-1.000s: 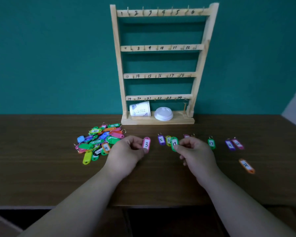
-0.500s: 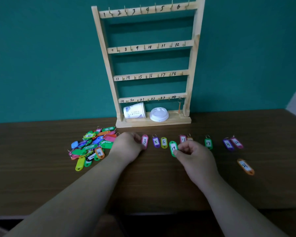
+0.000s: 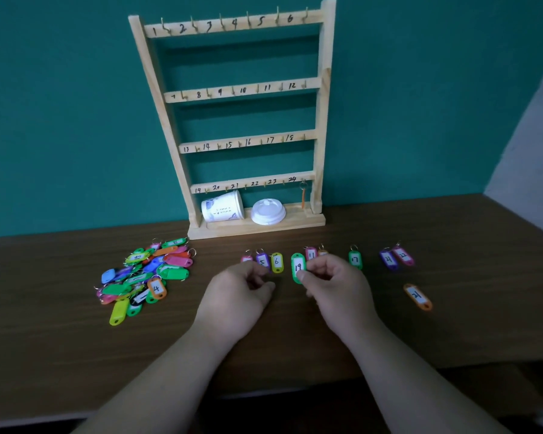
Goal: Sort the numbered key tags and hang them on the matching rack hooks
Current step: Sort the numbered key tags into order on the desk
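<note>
- The right hand (image 3: pixel 336 286) pinches a green tag marked 19 (image 3: pixel 297 267) between thumb and fingertips. It holds the tag upright just above the surface (image 3: pixel 76 355), near the middle and towards the back edge.
- The left hand (image 3: pixel 239 296) sits close beside it with its fingers loosely curled and nothing in its grasp. Its knuckles cover most of a pink tag (image 3: pixel 246 259); I cannot tell whether they touch it.
- A row of tags lies along the surface in front of the rack: the pink one, a purple 5 (image 3: pixel 262 261), a yellow 6 (image 3: pixel 276 262), a pink 11 (image 3: pixel 311 254) and a partly hidden orange tag (image 3: pixel 323 252).
- Further towards the right edge lie a green 17 (image 3: pixel 355 260), then a purple tag (image 3: pixel 388 259) and a pink tag (image 3: pixel 403 255) side by side.
- An orange tag marked 21 (image 3: pixel 417 296) lies apart, nearer the front edge on the right.
- A heap of mixed tags (image 3: pixel 145 277) lies towards the left edge.
- The wooden rack (image 3: pixel 322 120) stands at the back edge, its four rails numbered 1 to 24.
- One orange tag (image 3: pixel 303 197) hangs from the hook by 24.
- On the rack's base a paper cup (image 3: pixel 222 209) lies on its side next to a white lid (image 3: pixel 268 211).
</note>
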